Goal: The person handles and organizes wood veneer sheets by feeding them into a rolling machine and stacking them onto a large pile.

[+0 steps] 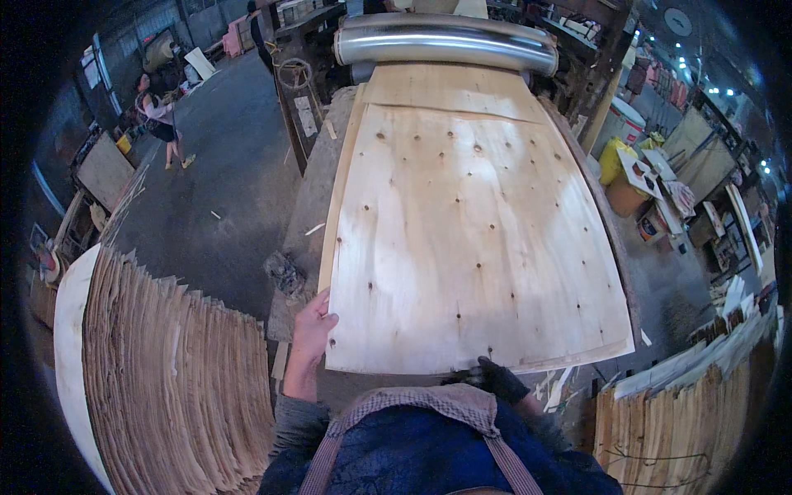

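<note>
A broad, pale wood veneer sheet with many dark knots lies in front of me, on top of at least one other sheet whose edge shows at the left. Beyond it, another piece of veneer runs up to a shiny metal roller. My bare left hand is closed on the sheet's near left edge, thumb on top and the fingers partly hidden. At the near edge, right of the middle, my right hand in a dark glove grips the sheet; some of its fingers are hidden.
A tall stack of veneer sheets stands at my left, another stack at my right. A metal frame with a handwheel is left of the roller. A person stands far left. Yellow bag and bins sit at right.
</note>
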Motion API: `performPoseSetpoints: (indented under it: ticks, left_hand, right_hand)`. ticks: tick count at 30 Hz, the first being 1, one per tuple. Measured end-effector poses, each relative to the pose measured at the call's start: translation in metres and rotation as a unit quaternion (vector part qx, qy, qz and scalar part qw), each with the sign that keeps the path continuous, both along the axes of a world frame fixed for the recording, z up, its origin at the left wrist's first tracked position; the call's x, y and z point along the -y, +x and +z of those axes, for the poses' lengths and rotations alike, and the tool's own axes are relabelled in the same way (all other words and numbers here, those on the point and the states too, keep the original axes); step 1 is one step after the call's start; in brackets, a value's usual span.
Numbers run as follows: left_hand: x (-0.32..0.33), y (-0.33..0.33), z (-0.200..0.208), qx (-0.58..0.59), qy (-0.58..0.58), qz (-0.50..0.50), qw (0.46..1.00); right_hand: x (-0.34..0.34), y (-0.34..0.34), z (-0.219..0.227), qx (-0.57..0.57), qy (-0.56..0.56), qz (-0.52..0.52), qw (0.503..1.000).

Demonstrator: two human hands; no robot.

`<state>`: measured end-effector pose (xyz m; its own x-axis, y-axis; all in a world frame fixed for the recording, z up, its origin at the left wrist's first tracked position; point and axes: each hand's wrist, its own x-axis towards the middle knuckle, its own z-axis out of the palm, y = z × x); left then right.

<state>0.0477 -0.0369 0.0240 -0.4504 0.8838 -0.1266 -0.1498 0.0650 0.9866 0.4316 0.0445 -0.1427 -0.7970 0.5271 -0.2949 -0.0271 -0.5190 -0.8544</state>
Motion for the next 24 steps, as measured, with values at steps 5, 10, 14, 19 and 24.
performPoseSetpoints:
  ticks: [5,10,14,19,24]
  left_hand:
    - [0.007,-0.010,0.016,0.090,0.066,0.028,0.993]
    - [-0.003,-0.020,0.009,0.022,0.002,0.069,0.997]
    - [-0.006,-0.021,-0.053,-0.171,-0.115,0.073,0.976]
    - [0.002,0.005,-0.131,-0.462,-0.244,0.048,0.851]
    - [0.010,0.020,-0.144,-0.489,-0.211,0.060,0.844]
  right_hand:
    - [0.013,-0.007,0.089,0.045,-0.272,-0.224,0.935]
    - [-0.011,0.003,0.058,0.134,0.179,-0.222,0.949]
    - [-0.071,0.000,0.011,0.263,0.461,-0.084,0.843]
    - [-0.164,-0.048,0.024,0.161,0.404,-0.149,0.888]
    - [-0.259,-0.102,0.019,-0.139,-0.039,-0.177,0.974]
